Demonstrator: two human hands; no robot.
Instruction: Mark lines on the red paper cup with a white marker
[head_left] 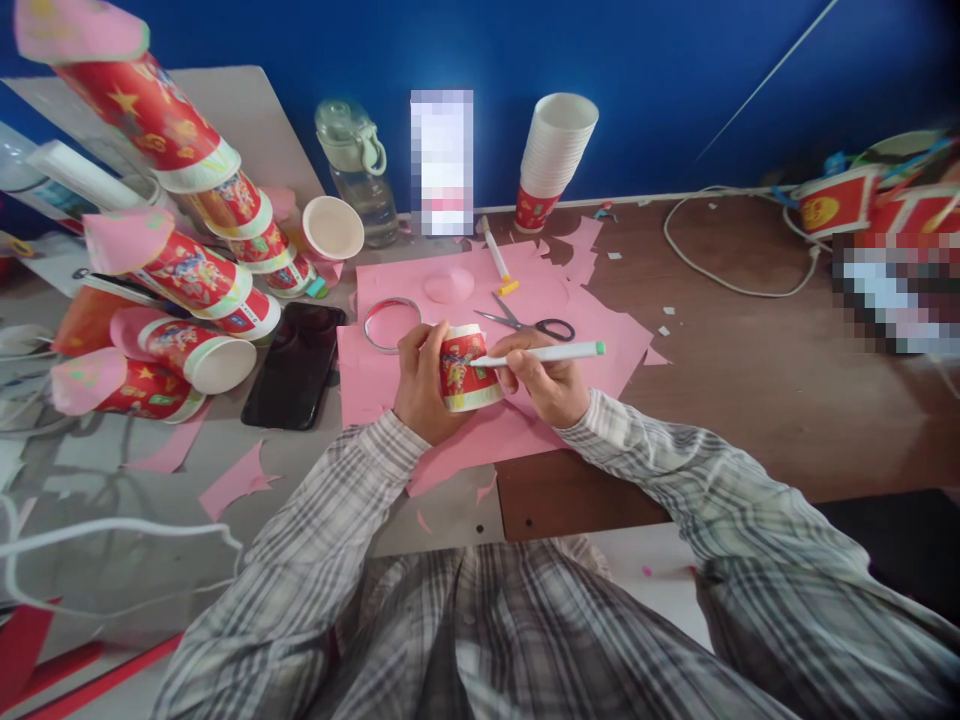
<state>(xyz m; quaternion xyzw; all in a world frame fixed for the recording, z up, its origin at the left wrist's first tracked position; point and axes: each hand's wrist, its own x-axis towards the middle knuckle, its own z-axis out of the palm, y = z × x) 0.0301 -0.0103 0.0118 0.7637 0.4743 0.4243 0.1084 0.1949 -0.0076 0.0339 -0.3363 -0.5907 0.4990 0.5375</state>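
My left hand (424, 385) is wrapped round a red printed paper cup (466, 372), its yellowish rim facing down. In my right hand (551, 378) is a white marker (559, 352) with a green end, its tip touching or very near the cup's side. Both hands are over sheets of pink paper (442, 450). Just behind them lie scissors (525, 325) with open blades and a roll of tape (392, 325). A second marker (495, 250) rests further back beside a yellow cap (508, 288).
Decorated cups with pink paper tops (195, 260) stand and lie at the left, near a black phone (294, 365). Against the blue wall are a water bottle (360, 175), a blurred upright screen (442, 165) and stacked paper cups (555, 150). A white cable (720, 285) curls at right.
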